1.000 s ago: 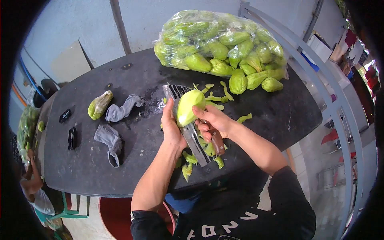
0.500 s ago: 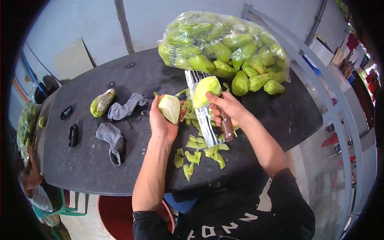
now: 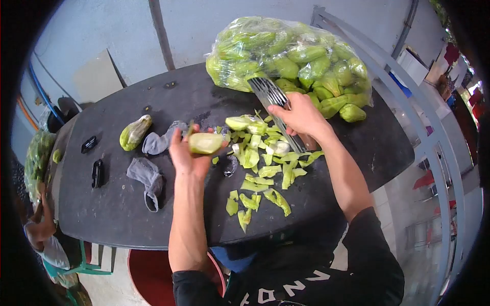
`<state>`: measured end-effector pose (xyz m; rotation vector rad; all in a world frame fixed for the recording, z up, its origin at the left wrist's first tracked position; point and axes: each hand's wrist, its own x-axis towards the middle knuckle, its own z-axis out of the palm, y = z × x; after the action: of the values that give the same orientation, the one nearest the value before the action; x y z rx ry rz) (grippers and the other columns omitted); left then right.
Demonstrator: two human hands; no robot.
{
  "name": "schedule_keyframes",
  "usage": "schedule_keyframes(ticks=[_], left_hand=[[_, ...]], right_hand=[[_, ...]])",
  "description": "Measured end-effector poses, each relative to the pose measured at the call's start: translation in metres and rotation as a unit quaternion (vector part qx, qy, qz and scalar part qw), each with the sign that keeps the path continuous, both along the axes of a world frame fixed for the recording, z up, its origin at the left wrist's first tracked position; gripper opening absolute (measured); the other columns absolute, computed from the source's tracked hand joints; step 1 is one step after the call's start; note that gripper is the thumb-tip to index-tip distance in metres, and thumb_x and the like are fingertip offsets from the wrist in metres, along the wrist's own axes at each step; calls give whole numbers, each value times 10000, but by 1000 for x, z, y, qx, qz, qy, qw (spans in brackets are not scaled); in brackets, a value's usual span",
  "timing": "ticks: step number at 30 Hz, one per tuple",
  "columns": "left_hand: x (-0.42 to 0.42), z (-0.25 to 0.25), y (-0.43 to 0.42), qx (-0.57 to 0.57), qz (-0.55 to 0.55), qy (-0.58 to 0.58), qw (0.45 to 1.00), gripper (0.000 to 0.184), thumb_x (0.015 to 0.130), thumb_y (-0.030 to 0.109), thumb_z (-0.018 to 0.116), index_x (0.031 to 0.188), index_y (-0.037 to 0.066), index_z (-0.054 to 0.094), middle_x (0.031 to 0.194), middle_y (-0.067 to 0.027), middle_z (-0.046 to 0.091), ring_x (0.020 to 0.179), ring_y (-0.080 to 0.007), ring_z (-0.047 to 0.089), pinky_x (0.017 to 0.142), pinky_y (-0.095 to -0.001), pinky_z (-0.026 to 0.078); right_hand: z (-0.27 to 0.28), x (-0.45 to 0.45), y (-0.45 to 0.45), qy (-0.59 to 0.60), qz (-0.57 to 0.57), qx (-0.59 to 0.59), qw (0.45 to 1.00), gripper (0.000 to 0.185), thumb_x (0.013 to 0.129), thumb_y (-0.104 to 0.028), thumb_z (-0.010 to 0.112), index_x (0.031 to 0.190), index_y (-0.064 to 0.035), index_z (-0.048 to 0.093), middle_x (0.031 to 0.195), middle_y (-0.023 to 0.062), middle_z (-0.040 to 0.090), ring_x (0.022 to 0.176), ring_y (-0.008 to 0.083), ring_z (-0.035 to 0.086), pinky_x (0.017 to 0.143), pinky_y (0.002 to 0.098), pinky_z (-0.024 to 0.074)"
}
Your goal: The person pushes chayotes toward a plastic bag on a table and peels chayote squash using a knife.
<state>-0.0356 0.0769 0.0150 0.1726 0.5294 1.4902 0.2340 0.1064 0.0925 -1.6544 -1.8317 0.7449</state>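
A pale cut chayote half (image 3: 205, 143) rests in my left hand (image 3: 190, 155), its flat cut face showing. My right hand (image 3: 302, 118) is wrapped round a wide cleaver-like knife (image 3: 270, 94) with a slotted or streaked blade, raised over the table. Below and left of the blade, another chayote piece (image 3: 245, 123) lies on a heap of green peelings (image 3: 251, 155). Behind the knife sits a clear plastic bag of green chayotes (image 3: 286, 51), with several at its open front.
On the dark table (image 3: 107, 214) lie a whole chayote (image 3: 135, 133), two grey cloths (image 3: 147, 178) and two black objects (image 3: 97, 173). A red tub (image 3: 153, 275) stands below. Another person (image 3: 43, 229) is at far left, beside another bag (image 3: 35, 158). A metal railing (image 3: 434, 132) runs along the right.
The chayote was split; one half stayed in my left hand, which moved left and lower. The other half left my right hand and now lies on the peelings. The knife rose.
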Motion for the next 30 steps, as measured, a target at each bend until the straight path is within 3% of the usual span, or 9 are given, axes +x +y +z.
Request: schedule_keyframes(ticks=[2,6,7,8,11,16,19,23,30], left_hand=[[10,-12,6,-54,8,-6,998,386,1045,423,370,1010,82,547,1004,-127,561,1088,-392,574,925,-830,320],[15,-3,6,-18,129,-52,990,284,1052,287,394,985,52,537,1083,-146,591,1123,-383,583,1034,-633,434],[15,1,3,-13,118,-67,991,282,1042,249,392,1023,26,564,1180,-163,602,1138,-352,589,1061,-514,455],[16,-3,4,-15,114,-65,991,282,1042,249,392,1023,26,564,1180,-163,602,1138,-352,589,1061,-514,455],[18,-13,7,-8,112,-59,992,336,1003,189,388,1179,-36,564,1213,-150,618,1134,-295,602,1051,-459,461],[23,-2,-4,-6,39,-55,998,396,966,228,386,1212,-29,560,1180,-142,646,1137,-312,604,1001,-468,474],[26,3,-14,75,-102,-21,992,394,974,284,416,1244,37,564,1182,-119,651,1088,-290,618,890,-475,500],[26,8,-15,96,-42,-17,994,453,1028,418,440,1284,71,581,1174,-81,666,1104,-234,623,971,-454,471],[31,19,-17,122,30,41,991,421,1027,409,477,1276,86,583,1163,-81,663,1078,-205,638,954,-362,512]], right_hand=[[-3,2,-8,29,7,34,999,351,938,-283,670,884,55,592,660,122,651,474,181,640,434,331,515],[-31,4,-27,357,91,-68,927,263,1016,-238,577,863,-36,509,602,38,554,430,160,564,398,304,458],[-33,1,-36,369,107,-105,917,271,1016,-246,577,858,-38,508,608,41,556,438,164,572,402,305,462],[-35,-4,-44,381,123,-142,905,278,1016,-255,577,854,-39,507,614,45,559,447,167,580,407,306,465],[-49,-21,-54,345,197,-174,901,289,1030,-268,552,848,-47,510,610,38,554,468,162,603,428,281,462],[-53,-27,-53,354,198,-189,894,295,1036,-276,538,848,-50,510,601,28,541,467,159,603,442,275,462],[-53,-24,-49,349,169,-182,904,294,1034,-275,539,849,-49,509,603,28,541,474,168,607,447,288,472],[-62,-20,-44,335,159,-159,915,304,1029,-288,555,839,-55,512,568,15,510,474,148,575,470,294,479],[-52,-21,-52,250,179,-117,944,363,1013,-331,595,783,-56,534,513,-7,501,455,87,504,466,269,439]])
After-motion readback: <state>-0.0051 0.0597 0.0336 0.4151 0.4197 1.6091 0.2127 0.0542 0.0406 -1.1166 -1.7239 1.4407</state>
